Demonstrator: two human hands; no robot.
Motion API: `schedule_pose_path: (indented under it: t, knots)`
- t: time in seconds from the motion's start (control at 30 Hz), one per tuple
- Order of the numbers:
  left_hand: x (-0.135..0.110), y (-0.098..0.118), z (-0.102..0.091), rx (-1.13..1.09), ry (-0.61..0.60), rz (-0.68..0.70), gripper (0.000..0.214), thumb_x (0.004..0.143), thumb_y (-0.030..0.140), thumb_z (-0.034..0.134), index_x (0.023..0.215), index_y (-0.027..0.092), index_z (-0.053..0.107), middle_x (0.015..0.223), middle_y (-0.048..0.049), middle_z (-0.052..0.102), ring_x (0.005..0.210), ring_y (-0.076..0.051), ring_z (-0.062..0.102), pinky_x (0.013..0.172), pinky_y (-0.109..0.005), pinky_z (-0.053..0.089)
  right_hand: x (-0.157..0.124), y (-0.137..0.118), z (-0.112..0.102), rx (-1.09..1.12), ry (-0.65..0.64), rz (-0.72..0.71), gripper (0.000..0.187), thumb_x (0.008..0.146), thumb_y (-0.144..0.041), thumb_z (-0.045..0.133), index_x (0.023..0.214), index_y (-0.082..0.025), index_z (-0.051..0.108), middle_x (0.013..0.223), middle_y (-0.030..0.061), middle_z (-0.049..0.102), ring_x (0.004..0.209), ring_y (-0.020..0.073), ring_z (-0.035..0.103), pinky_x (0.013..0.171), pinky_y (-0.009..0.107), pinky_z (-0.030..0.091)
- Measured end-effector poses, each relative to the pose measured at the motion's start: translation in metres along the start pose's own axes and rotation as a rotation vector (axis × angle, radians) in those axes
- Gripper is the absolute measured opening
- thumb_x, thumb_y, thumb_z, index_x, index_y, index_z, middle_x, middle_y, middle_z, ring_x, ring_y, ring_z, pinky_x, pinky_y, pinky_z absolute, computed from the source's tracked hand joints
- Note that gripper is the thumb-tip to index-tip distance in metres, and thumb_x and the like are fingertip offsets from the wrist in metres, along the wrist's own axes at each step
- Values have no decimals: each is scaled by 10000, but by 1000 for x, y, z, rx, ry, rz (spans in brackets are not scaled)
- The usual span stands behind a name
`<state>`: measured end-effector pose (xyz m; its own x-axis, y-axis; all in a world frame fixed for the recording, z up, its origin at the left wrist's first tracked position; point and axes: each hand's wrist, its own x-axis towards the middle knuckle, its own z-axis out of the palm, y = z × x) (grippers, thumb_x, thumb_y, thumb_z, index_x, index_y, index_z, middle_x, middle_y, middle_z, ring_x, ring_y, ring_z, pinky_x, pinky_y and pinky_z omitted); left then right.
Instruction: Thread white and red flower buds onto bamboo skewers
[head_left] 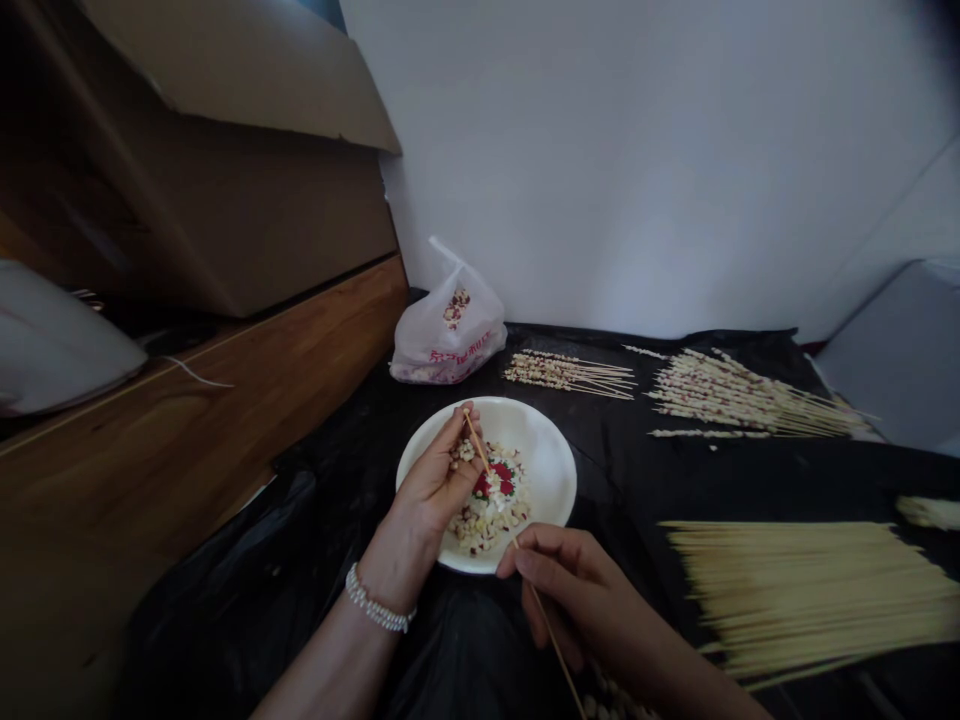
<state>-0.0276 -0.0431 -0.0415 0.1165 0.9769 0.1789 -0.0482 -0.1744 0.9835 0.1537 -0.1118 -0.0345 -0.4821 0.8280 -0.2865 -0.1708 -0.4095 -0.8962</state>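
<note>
A white plate [547, 450] holds a heap of pale corn kernels [491, 510] over a red and green pattern. My left hand [435, 485], with a bead bracelet on the wrist, reaches over the plate's left side and pinches kernels against the tip of a thin bamboo skewer [495, 490]. My right hand [585, 600] is closed on the skewer's lower part, just in front of the plate. The skewer slants from lower right up to my left fingertips.
A black plastic sheet [315, 560] covers the surface. Bare skewers [810, 590] lie in a pile at right. Loaded skewers [742, 395] and a smaller bunch [570, 372] lie at the back. A white plastic bag [448, 335] stands behind the plate. A wooden board [187, 430] and cardboard box [240, 150] are left.
</note>
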Motion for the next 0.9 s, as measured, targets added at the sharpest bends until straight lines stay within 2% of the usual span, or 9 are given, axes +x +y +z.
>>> schedule_pose_path:
  t: [0.13, 0.33, 0.5, 0.7, 0.9]
  knots:
    - [-3, 5, -1, 14, 0, 10, 607, 877, 377, 676, 1464, 339, 522, 1580, 18, 458, 1514, -297, 296, 1262, -468, 228, -1, 1, 0, 16, -15, 6, 371, 866, -537, 646, 864, -166, 648, 469, -60, 590, 278, 35, 336, 316, 178, 153]
    - [-4, 8, -1, 32, 11, 2, 597, 886, 383, 672, 1462, 358, 520, 1570, 24, 473, 1501, -292, 327, 1251, -455, 266, -2, 0, -3, 33, -40, -11, 374, 891, -518, 623, 872, -148, 677, 452, -70, 564, 282, 37, 308, 311, 184, 147]
    - [-3, 10, -1, 114, -7, -13, 630, 921, 384, 621, 1520, 296, 448, 1604, -7, 427, 1474, -289, 373, 1249, -441, 245, -2, 2, -4, 106, -33, -3, 341, 913, -477, 616, 872, -148, 693, 426, -72, 549, 274, 34, 270, 299, 182, 125]
    - [-4, 13, 0, 204, 10, -4, 640, 926, 366, 613, 1529, 255, 432, 1621, -33, 400, 1489, -283, 341, 1258, -428, 168, -2, 3, -5, 191, -42, 7, 305, 904, -432, 627, 857, -143, 713, 415, -57, 569, 260, 35, 266, 289, 181, 116]
    - [3, 4, -1, 251, 20, 52, 652, 908, 333, 624, 1521, 206, 441, 1621, -77, 397, 1478, -271, 363, 1254, -415, 175, -1, 3, -10, 231, -50, -25, 275, 928, -368, 610, 845, -139, 738, 406, -52, 558, 276, 40, 304, 314, 187, 116]
